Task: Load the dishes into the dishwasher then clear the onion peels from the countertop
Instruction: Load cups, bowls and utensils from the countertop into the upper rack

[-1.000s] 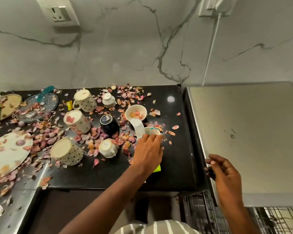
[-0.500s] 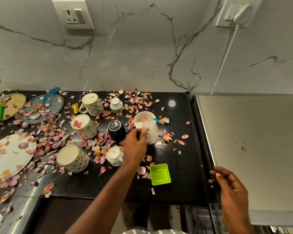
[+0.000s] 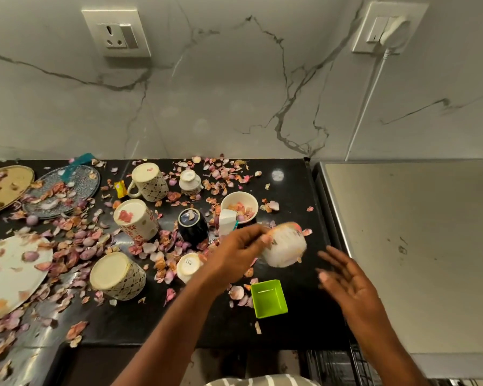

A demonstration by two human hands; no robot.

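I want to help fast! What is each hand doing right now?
Left hand: closed, holding a white cup above the counter.
Right hand: open, fingers spread, holding nothing.

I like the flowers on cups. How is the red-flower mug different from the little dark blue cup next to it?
The white mug with red flowers is bigger than the small dark blue cup. The mug is pale with a printed pattern; the cup is glossy, dark and plain-sided. The mug's upturned base holds a pink onion peel, the cup's a paler scrap. Both sit upside down on the black countertop, among peels.
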